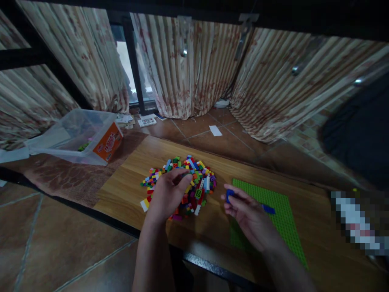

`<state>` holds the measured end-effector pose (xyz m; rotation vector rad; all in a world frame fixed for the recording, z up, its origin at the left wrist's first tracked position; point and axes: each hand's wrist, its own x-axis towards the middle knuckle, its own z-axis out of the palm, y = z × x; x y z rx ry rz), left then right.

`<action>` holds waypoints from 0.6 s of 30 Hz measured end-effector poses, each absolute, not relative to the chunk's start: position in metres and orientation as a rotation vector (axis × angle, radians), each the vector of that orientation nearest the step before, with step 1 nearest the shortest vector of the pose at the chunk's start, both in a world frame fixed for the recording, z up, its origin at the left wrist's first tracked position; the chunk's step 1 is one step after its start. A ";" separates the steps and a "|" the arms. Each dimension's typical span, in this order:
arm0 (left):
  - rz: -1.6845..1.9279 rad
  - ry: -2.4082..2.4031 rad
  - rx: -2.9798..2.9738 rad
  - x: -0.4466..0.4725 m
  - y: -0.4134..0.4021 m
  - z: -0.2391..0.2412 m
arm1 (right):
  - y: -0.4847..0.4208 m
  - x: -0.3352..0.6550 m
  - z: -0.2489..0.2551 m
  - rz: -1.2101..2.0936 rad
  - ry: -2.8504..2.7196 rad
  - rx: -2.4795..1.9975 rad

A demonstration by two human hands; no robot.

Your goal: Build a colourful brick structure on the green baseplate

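Up top, striped curtains [188, 65] fill the back of the view, w/ a dark window frame [133, 61] showing betw. two of them. Tiled floor [54, 243] runs below and behind the work area. Wooden tabletop [127, 190] sits low, across the middle, lit dimly. Left of it, on a brown patterned mat [69, 178], a clear plastic bin [75, 138] lies tilted, w/ an orange label on its near end. Some cards or papers [147, 121] lie on the floor by the curtains; a white slip [215, 130] lies further right.

On the tabletop, right side: a green baseplate [282, 219], flat, one blue brick [269, 209] resting on it near the top edge. Centre: a pile of bricks [194, 178], mixed colours, loose, spread in a rough heap; a few strays at its left edge.

Left hand [168, 194] lies over the near-left part of the pile, fingers curled down into the bricks, touching them; can't tell whether it has one pinched. Right hand [247, 215] hovers betw. pile and baseplate, palm turned partly up, over the baseplate's left edge. Its fingertips pinch a small blue piece [230, 194], held up clear of the tabletop, just right of the pile and near the baseplate's top-left corner.

Far right, a blurred-out patch covers sth. on the tabletop; can't tell what.
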<state>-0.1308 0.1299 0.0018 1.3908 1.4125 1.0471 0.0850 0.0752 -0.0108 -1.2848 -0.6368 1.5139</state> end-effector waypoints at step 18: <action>0.646 1.159 1.717 0.010 0.110 -0.027 | 0.019 0.224 -0.023 0.925 -0.815 -1.604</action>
